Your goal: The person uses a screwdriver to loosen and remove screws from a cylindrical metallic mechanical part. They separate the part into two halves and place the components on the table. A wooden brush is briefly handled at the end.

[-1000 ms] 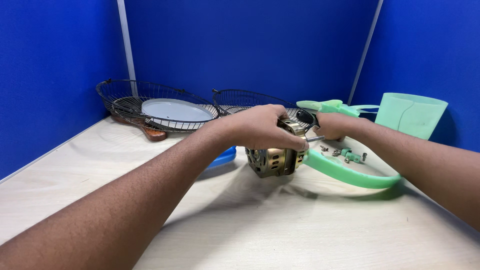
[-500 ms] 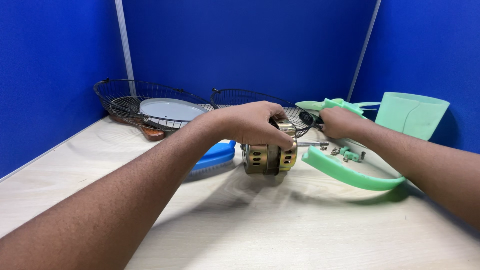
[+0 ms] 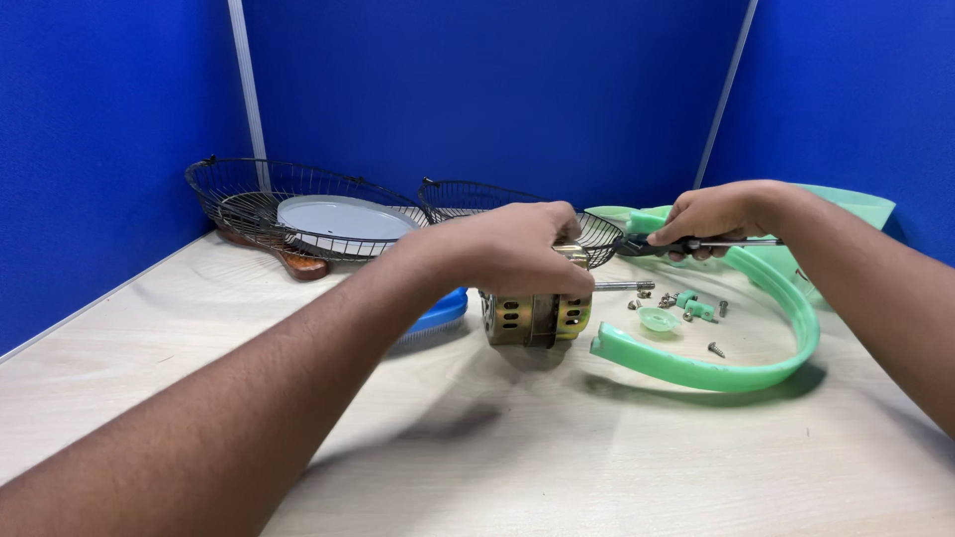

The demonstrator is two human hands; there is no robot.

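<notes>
My left hand point(image 3: 517, 249) grips the top of a brass-coloured fan motor point(image 3: 532, 316) that stands on the table, its steel shaft point(image 3: 624, 285) pointing right. My right hand point(image 3: 711, 214) is raised to the right of the motor and holds a dark slim tool point(image 3: 686, 244), a screwdriver or pliers, level above the table. A green plastic ring point(image 3: 736, 363) lies below that hand. Small screws point(image 3: 715, 349) and green plastic bits point(image 3: 693, 303) lie inside the ring.
Two black wire fan guards point(image 3: 249, 194) sit at the back, one holding a grey disc point(image 3: 343, 216). A blue plastic part point(image 3: 438, 313) lies behind my left forearm. A green housing point(image 3: 856, 204) is at the far right. Blue partition walls enclose the table.
My right hand has lifted away from the motor and moved right with the tool. My left hand stays on the motor, whose shaft now shows.
</notes>
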